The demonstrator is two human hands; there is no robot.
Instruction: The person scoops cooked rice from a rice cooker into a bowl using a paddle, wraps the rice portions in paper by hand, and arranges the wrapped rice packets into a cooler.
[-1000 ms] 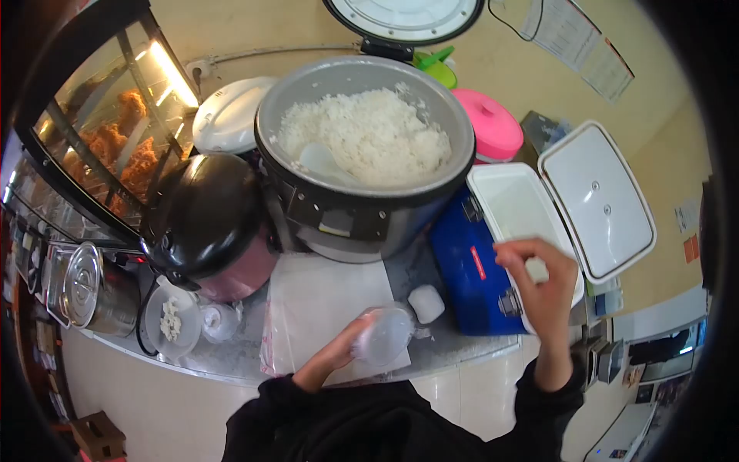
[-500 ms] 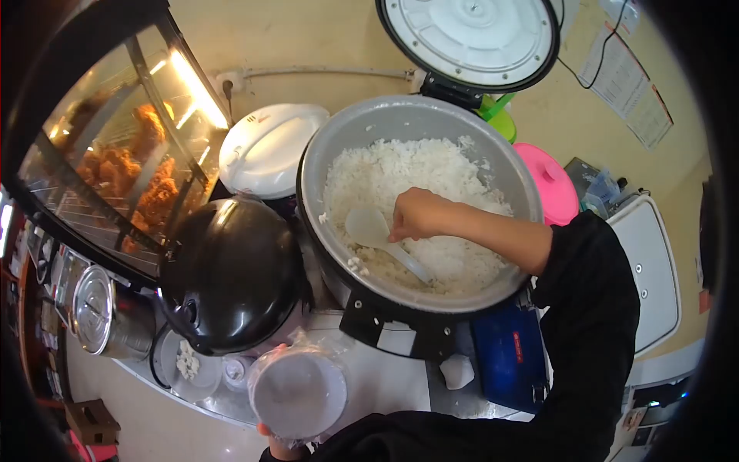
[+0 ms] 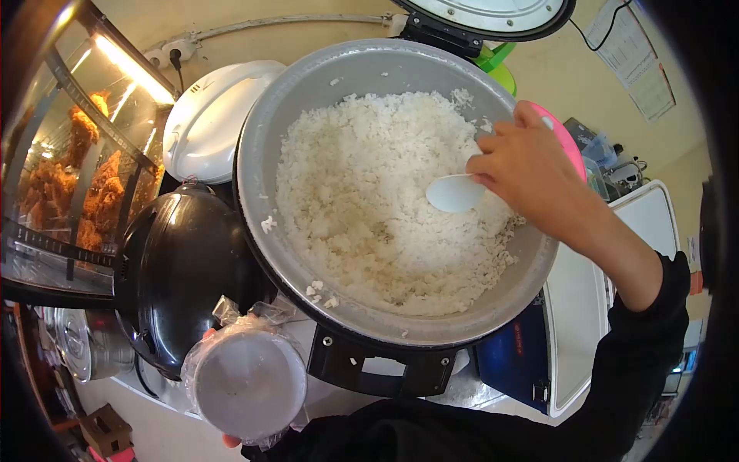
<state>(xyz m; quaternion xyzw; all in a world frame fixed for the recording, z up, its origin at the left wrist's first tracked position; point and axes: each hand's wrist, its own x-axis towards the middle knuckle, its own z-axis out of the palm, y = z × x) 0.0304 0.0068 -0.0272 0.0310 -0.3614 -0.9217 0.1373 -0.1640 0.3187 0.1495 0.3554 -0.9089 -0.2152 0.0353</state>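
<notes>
My right hand [image 3: 527,169] is closed around a white rice paddle [image 3: 454,193], above the right side of the rice. The paddle's blade points left, and most of its handle is hidden by my fingers. Cooked white rice [image 3: 362,177] fills much of the large grey pot of an open rice cooker [image 3: 269,165]. At the lower left, my left hand [image 3: 231,440] grips a round whitish bowl [image 3: 250,385] lined with clear plastic; only some fingertips show at its edge. The bowl has nothing visible inside.
A heated glass cabinet [image 3: 58,165] with fried chicken stands at the left. Beside it are a black rice cooker [image 3: 185,269] and a white lid [image 3: 219,123]. A pink lid [image 3: 568,146], a blue cooler box [image 3: 512,358] and its white lid [image 3: 577,323] are at the right.
My right hand has moved right and up, and the paddle has lifted from the lower-left rice. The view has moved closer over the pot. The bowl now appears further left.
</notes>
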